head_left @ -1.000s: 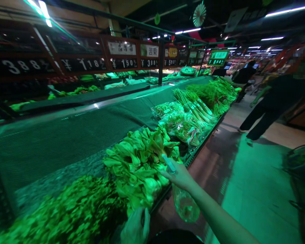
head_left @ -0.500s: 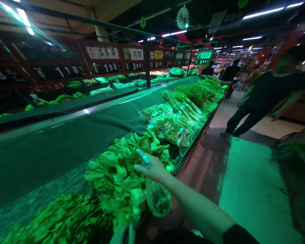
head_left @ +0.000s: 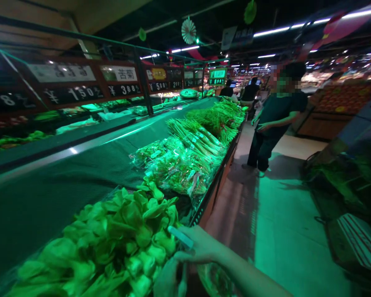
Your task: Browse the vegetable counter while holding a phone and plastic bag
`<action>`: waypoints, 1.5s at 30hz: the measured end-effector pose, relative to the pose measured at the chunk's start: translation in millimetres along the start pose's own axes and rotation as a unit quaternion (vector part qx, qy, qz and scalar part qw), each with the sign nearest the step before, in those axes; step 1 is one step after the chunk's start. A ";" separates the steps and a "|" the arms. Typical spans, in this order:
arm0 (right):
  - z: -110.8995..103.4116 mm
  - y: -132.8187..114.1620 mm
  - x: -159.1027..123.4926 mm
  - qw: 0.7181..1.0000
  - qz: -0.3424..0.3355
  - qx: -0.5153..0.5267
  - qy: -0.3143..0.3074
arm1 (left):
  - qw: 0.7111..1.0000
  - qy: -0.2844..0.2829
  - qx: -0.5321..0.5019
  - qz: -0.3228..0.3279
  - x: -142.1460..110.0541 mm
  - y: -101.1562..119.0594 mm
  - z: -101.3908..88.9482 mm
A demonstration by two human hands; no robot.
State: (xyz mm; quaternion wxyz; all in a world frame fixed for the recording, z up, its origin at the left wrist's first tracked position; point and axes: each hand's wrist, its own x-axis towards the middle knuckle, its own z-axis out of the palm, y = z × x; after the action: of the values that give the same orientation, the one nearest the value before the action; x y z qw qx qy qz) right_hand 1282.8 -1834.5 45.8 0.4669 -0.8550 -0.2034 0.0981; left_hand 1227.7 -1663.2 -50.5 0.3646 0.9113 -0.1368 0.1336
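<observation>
Right grip [head_left: 200, 247] clutches a thin clear plastic bag [head_left: 214, 278] at the tabletop's front edge [head_left: 204, 206], beside leafy green bok choy [head_left: 123, 235]; left grip's [head_left: 168, 280] state is unclear; aisle floor [head_left: 281, 231] lies open alongside.

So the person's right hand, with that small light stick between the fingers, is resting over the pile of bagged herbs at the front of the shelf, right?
Not quite. The head view shows the right hand, with the small light stick between its fingers, at the pile of loose leafy greens at the shelf's front edge. The bagged herbs lie further along the shelf, untouched.
</observation>
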 end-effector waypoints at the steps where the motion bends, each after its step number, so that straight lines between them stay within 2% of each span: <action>1: -10.2 8.4 -3.5 1.000 0.010 -0.006 0.009 | 1.000 -0.022 -0.012 0.016 13.1 3.5 9.6; 3: -31.6 22.7 -9.0 0.999 0.036 -0.018 0.024 | 0.998 -0.068 -0.015 0.011 40.8 13.0 24.1; 4: -42.0 28.8 -11.1 0.998 0.046 -0.026 0.029 | 0.996 -0.090 -0.008 -0.013 54.7 19.4 29.8; 7: -71.1 44.5 -14.4 0.996 0.060 -0.049 0.043 | 0.982 -0.139 0.002 -0.125 93.1 42.0 43.6; 10: -99.0 61.2 -13.9 0.993 0.083 -0.044 0.074 | 0.960 -0.161 0.007 -0.231 120.4 58.1 52.3; 12: -119.7 75.9 -12.0 0.990 0.097 -0.019 0.097 | 0.946 -0.154 0.007 -0.286 131.5 61.0 55.0; 15: -155.8 104.5 -6.7 0.982 0.112 0.018 0.151 | 0.931 -0.113 -0.009 -0.346 139.1 58.9 57.1; 18: -191.5 132.7 1.9 0.959 0.134 0.045 0.244 | 0.917 -0.097 0.049 -0.384 141.0 59.9 61.0; 20: -207.4 142.5 10.5 0.951 0.138 0.066 0.268 | 0.906 -0.096 0.095 -0.400 141.9 63.5 64.6; 21: -211.0 143.0 15.9 0.955 0.132 0.064 0.257 | 0.902 -0.093 0.110 -0.407 142.5 65.6 66.4; 23: -207.9 135.2 27.8 0.976 0.103 0.027 0.189 | 0.896 -0.083 0.133 -0.415 143.9 69.1 69.6; 25: -193.2 119.4 39.1 0.994 0.041 -0.017 0.100 | 0.894 -0.068 0.158 -0.415 144.9 71.2 72.3; 28: -164.5 97.0 50.5 0.997 -0.071 -0.012 0.004 | 0.891 -0.046 0.190 -0.410 145.1 71.9 76.3; 30: -154.5 92.3 54.4 0.995 -0.097 0.012 -0.011 | 0.890 -0.039 0.213 -0.402 144.5 71.3 78.9; 32: -158.6 97.1 56.8 0.997 -0.064 0.033 0.005 | 0.887 -0.030 0.245 -0.390 143.8 70.6 81.0; 36: -195.9 118.2 60.6 0.993 0.037 0.067 0.085 | 0.880 -0.013 0.288 -0.377 143.2 70.1 82.9; 39: -213.6 121.5 65.6 0.993 0.040 0.047 0.104 | 0.878 -0.017 0.280 -0.388 143.7 70.5 83.3; 42: -202.1 102.3 74.5 0.998 -0.008 -0.019 0.061 | 0.876 -0.012 0.267 -0.401 143.1 68.8 82.7; 45: -173.9 71.0 87.9 0.995 -0.049 -0.076 -0.031 | 0.887 -0.013 0.239 -0.396 140.5 61.9 79.5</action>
State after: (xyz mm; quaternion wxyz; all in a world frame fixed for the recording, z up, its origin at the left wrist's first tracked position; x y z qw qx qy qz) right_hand 1442.1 -1962.0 83.0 0.3979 -0.8738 -0.2660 0.0861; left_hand 1347.9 -1783.4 -19.0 0.1569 0.9510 0.2664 -0.0053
